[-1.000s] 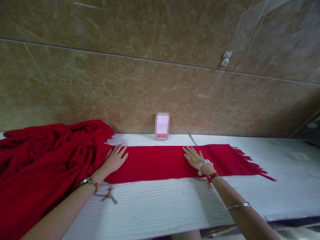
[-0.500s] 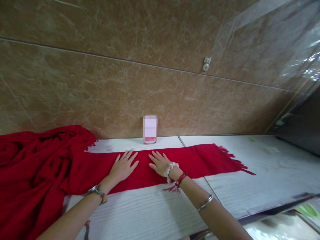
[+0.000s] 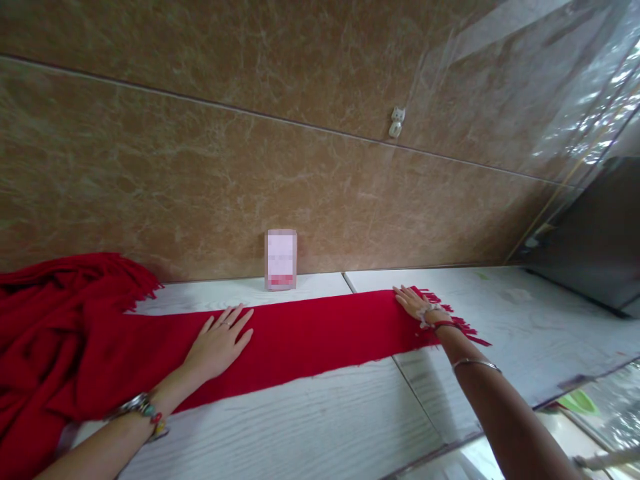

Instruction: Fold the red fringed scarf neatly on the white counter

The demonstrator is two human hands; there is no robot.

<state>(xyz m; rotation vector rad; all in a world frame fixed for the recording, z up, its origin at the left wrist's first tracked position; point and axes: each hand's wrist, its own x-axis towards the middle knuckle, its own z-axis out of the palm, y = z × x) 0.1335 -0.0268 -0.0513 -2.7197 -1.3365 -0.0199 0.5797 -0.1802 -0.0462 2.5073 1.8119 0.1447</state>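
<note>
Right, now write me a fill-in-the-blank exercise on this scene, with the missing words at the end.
The left hand lies flat on cloth that is ____ in colour. The fringe at the spread strip's end is closest to the person's ____ hand. The phone-like object stands on a surface coloured ____. The crumpled part of the cloth lies on the person's ____ side.

Missing words: red; right; white; left.

No lettering, number or brand can be read. Beyond the fingers of the left hand [image 3: 216, 345] and a little to their right, the upright pink-edged panel [image 3: 281, 259] shows only blurred blocks, pale above and red below
</note>
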